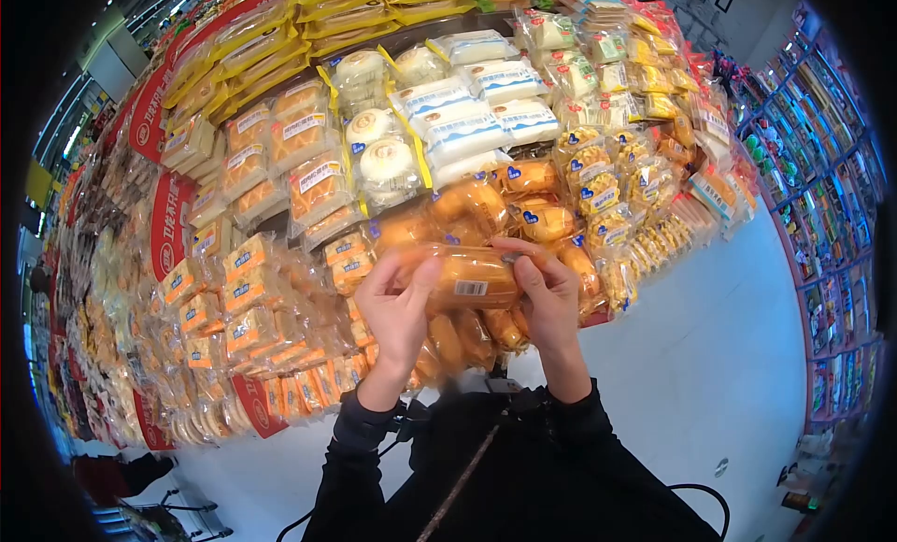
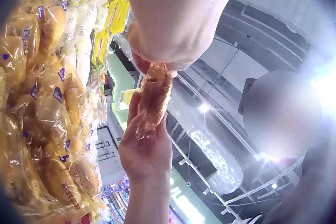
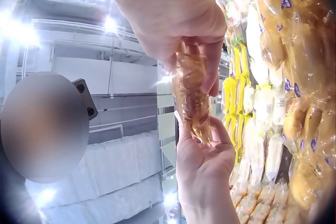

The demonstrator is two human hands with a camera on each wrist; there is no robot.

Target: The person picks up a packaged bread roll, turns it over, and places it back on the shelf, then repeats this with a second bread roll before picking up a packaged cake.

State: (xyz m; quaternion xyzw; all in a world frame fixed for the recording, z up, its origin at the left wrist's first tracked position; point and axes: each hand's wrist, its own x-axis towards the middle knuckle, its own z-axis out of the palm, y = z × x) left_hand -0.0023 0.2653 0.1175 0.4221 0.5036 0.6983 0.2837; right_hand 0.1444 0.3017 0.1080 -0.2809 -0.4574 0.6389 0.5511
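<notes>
A brown bread roll in a clear plastic wrapper [image 1: 472,278], with a white barcode label facing up, is held level above the display. My left hand [image 1: 397,304] grips its left end, thumb on top. At the other end, my right hand [image 1: 549,294] pinches the wrapper between thumb and fingers. From the left wrist, the wrapped bread [image 2: 155,95] appears end-on, with the right hand [image 2: 147,153] beyond it. The right wrist view shows the crinkled wrapper [image 3: 191,92] running from the right hand down to the left hand [image 3: 207,163].
Similar wrapped bread [image 1: 467,206] lies piled just beyond the hands. White-and-blue packets [image 1: 467,103], round white buns [image 1: 388,164] and orange-labelled packs [image 1: 252,290] cover the display around it. Stocked shelves [image 1: 832,234] stand at the right across a pale floor [image 1: 691,355].
</notes>
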